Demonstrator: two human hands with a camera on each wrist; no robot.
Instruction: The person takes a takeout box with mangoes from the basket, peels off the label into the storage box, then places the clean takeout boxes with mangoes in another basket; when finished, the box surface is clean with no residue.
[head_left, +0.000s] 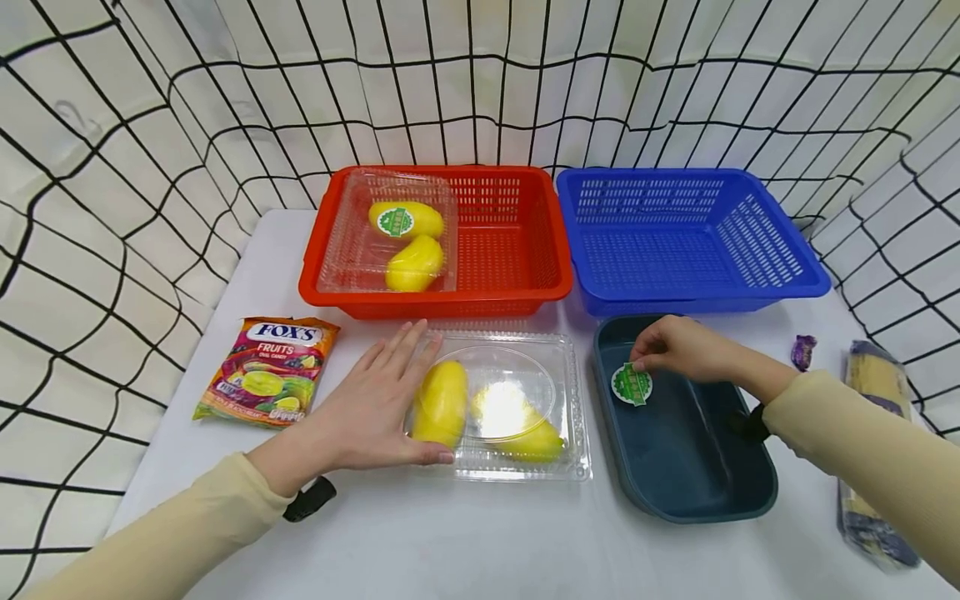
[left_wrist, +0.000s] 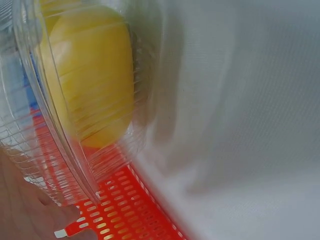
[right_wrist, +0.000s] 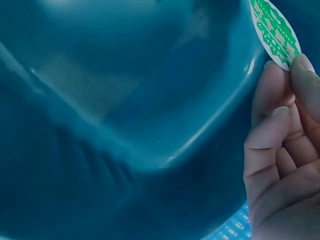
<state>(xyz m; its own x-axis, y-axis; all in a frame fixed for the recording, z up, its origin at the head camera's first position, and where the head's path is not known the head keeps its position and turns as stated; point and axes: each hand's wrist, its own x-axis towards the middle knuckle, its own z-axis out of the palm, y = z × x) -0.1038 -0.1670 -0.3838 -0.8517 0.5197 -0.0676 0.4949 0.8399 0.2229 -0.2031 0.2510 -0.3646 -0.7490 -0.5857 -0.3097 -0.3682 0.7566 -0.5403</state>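
A clear plastic clamshell box [head_left: 567, 400] lies closed on the table with two yellow mangoes [head_left: 440, 404] inside. My left hand [head_left: 378, 408] rests along its left side, fingers spread and straight. In the left wrist view, one mango [left_wrist: 92, 75] shows through the ribbed wall. Over the dark teal tub [head_left: 693, 475], my right hand [head_left: 686, 350] pinches a round green-and-white sticker [head_left: 632, 385] between thumb and forefinger. The right wrist view shows the sticker [right_wrist: 276, 32] tilted and held at its edge.
Behind stands a red basket [head_left: 517, 242] holding another clamshell box of mangoes [head_left: 415, 265], one with a green sticker. Beside it is a blue basket [head_left: 645, 250]. A Fox's candy bag [head_left: 270, 371] lies left; a purple wrapped candy [head_left: 802, 352] and a long packet [head_left: 873, 517] lie right.
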